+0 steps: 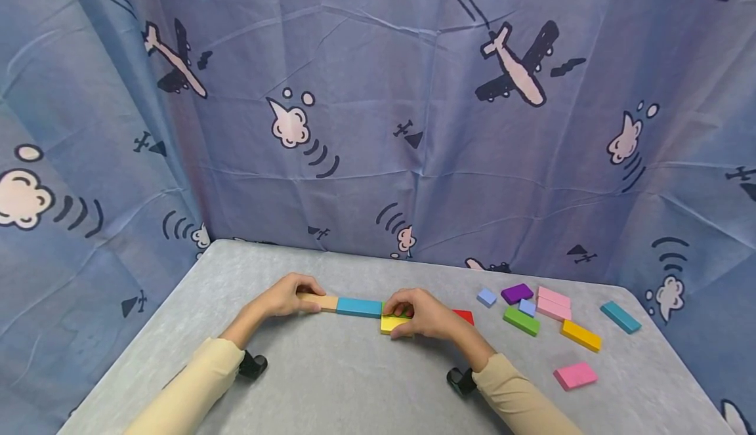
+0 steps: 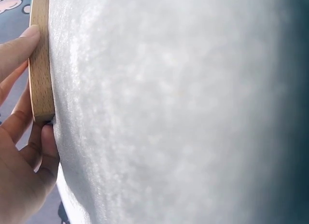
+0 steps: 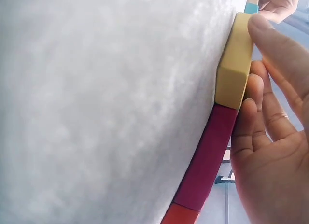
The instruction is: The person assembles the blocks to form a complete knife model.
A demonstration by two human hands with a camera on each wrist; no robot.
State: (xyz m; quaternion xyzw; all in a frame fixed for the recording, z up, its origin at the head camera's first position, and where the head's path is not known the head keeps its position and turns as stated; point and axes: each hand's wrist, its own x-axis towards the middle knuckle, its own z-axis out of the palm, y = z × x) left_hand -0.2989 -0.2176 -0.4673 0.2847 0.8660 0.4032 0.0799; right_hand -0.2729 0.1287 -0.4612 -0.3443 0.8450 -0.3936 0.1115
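My left hand [image 1: 289, 296] grips the natural wooden block [image 1: 328, 304] at the left end of a row, thumb on its near side. Against that block's right end lies a teal block [image 1: 359, 308]. My right hand [image 1: 428, 315] pinches a yellow block [image 1: 388, 325], which lies along the near side of the row. Behind the yellow block a strip of green block [image 1: 384, 304] shows, mostly covered by fingers. In the right wrist view a dark magenta block [image 3: 205, 159] runs on from there, followed by a red block [image 1: 464, 316]. The right hand hides the magenta one from the head view.
To the right lie loose blocks: purple [image 1: 516, 293], green [image 1: 522, 321], light pink [image 1: 554, 303], orange-yellow [image 1: 581, 335], teal [image 1: 620, 317], deeper pink [image 1: 575, 376] and small blue ones [image 1: 487, 297]. A patterned curtain [image 1: 354, 159] hangs behind the grey-covered table [image 1: 331, 382].
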